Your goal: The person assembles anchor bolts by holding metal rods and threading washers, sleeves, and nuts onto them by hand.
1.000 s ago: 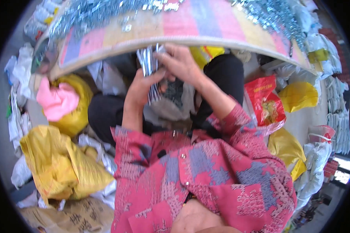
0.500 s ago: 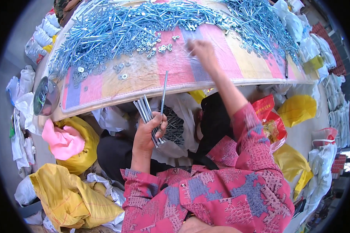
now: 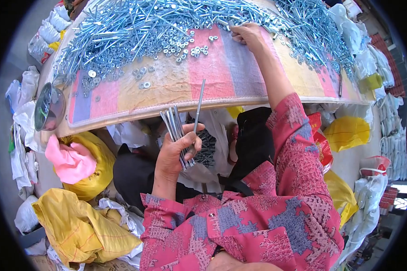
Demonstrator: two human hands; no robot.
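Bolts (image 3: 178,135) sit bunched in your left hand (image 3: 174,156), just below the near edge of the tabletop (image 3: 221,81), at about 7 o'clock from the middle of the striped cloth. The fingers (image 3: 187,140) of that hand are clenched around the bundle, with one long bolt (image 3: 198,108) standing up out of the rest toward 12 o'clock, looser than the others. Your right hand (image 3: 248,36) is stretched far across the tabletop to about 1 o'clock, resting at the edge of the big heap of bolts (image 3: 135,27). Its fingers are curled down into the heap, and whether they have closed on anything you cannot tell from here.

To do this well, judge it so: pinch bolts from the heap's near edge, where they lie single, not from the tangle. Bring each one back head-up and lay it alongside the bundle, all ends level. Tuck that stray bolt in before adding more, or it could slip out. Scattered washers (image 3: 185,47) lie between 10 and 12 o'clock; keep your sleeve (image 3: 294,135) lifted as you draw back so it does not sweep them off the cloth.
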